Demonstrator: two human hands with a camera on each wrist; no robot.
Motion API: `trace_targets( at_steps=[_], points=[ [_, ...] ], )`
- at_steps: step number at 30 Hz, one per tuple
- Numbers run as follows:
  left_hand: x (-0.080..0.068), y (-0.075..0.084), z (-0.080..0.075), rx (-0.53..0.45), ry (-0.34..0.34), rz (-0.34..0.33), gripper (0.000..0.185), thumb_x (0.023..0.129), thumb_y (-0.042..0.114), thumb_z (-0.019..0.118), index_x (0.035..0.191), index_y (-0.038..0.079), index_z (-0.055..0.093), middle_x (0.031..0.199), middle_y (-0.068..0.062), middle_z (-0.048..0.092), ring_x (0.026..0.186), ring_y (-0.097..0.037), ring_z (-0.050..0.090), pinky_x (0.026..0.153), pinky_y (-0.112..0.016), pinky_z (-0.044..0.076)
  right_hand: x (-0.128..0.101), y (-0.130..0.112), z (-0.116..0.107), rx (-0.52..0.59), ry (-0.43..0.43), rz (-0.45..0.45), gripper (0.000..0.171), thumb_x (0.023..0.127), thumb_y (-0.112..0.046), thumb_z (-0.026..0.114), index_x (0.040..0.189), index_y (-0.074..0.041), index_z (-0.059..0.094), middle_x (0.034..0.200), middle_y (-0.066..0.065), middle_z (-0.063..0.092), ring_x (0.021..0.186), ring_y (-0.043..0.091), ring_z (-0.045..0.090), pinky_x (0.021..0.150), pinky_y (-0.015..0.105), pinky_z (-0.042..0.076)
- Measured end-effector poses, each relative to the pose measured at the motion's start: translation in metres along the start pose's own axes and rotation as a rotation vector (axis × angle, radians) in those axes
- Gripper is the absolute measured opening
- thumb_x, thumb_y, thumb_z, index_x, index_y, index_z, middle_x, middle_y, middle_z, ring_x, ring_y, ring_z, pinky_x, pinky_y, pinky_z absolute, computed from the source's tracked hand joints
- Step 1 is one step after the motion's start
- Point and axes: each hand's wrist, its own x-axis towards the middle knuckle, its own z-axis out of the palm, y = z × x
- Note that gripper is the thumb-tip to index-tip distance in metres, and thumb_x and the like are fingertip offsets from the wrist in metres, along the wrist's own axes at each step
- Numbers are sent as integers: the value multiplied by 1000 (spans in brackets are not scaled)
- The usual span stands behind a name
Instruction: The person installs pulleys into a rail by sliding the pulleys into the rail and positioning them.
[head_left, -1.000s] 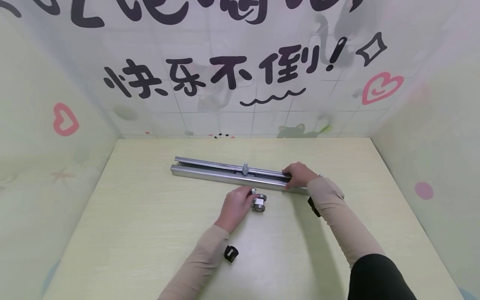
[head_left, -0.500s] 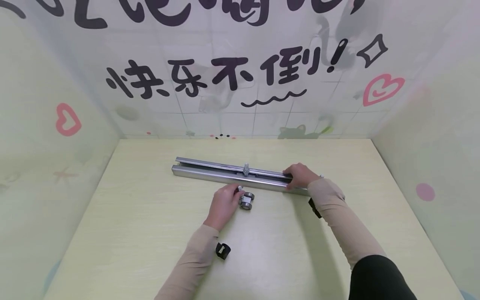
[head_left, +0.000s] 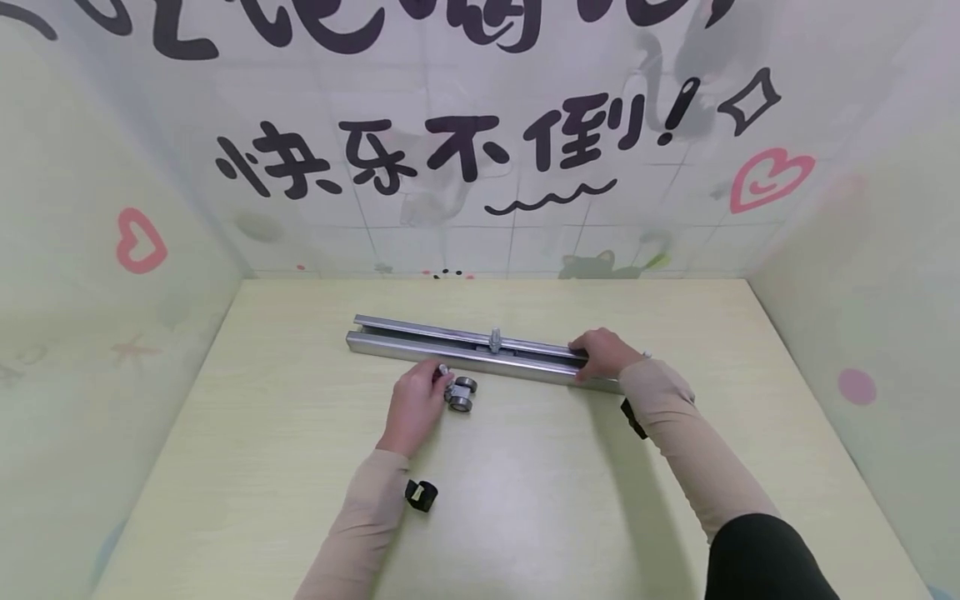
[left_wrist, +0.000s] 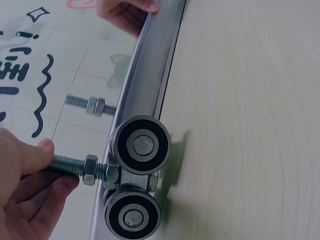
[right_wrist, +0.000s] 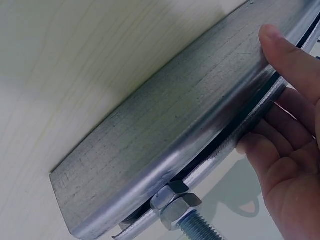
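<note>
My left hand (head_left: 414,406) pinches the threaded bolt (left_wrist: 70,165) of a roller trolley (head_left: 461,394) between thumb and fingers. In the left wrist view its dark-ringed wheels (left_wrist: 143,145) and nuts show clearly, in front of the rail's side. The steel rail (head_left: 420,346), a slotted channel, lies across the table with its slot facing up. Toward its right end my right hand (head_left: 603,354) grips it, thumb on the near side and fingers over the far edge. A bolt with nuts (head_left: 495,340) stands up from the slot mid-rail; another bolt (right_wrist: 180,207) rises near the right end.
The pale wooden table (head_left: 300,500) is bounded by a printed back wall (head_left: 465,242) and side walls. Black wrist cameras (head_left: 422,495) sit on both forearms. Bare table lies in front of the rail.
My left hand has moved left along the near side of the rail, carrying the roller trolley with it. My right hand keeps its grip on the rail, which stays in place.
</note>
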Motion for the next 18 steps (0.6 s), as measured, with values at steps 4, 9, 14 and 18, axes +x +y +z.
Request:
trace_targets(
  at_steps=[4, 9, 14, 18],
  points=[
    [2, -9, -10, 1, 7, -44, 15, 86, 9, 61, 95, -3, 61, 88, -16, 64, 80, -28, 61, 73, -39, 52, -1, -1, -1, 0, 0, 8, 57, 68, -15, 77, 117, 6, 57, 116, 21, 58, 107, 34, 54, 95, 43, 42],
    [3, -22, -22, -1, 47, -81, 15, 85, 7, 61, 95, -4, 60, 90, -18, 64, 84, -30, 61, 75, -41, 51, -2, -2, -1, 0, 1, 4, 57, 68, -16, 77, 117, 6, 57, 117, 21, 58, 108, 35, 53, 95, 43, 41],
    [6, -35, -33, -4, 70, -129, 15, 85, 6, 61, 96, -5, 60, 90, -20, 63, 83, -30, 60, 73, -40, 51, -3, -3, -1, -5, -1, 7, 56, 68, -16, 77, 117, 6, 57, 117, 21, 58, 107, 35, 53, 94, 43, 42],
    [9, -44, -41, 2, 80, -172, 17, 86, 5, 59, 99, -6, 60, 90, -21, 62, 83, -31, 59, 73, -41, 51, -2, -2, -1, 1, -2, 6, 57, 68, -16, 77, 117, 6, 57, 116, 21, 58, 107, 35, 54, 94, 44, 42]
  ],
)
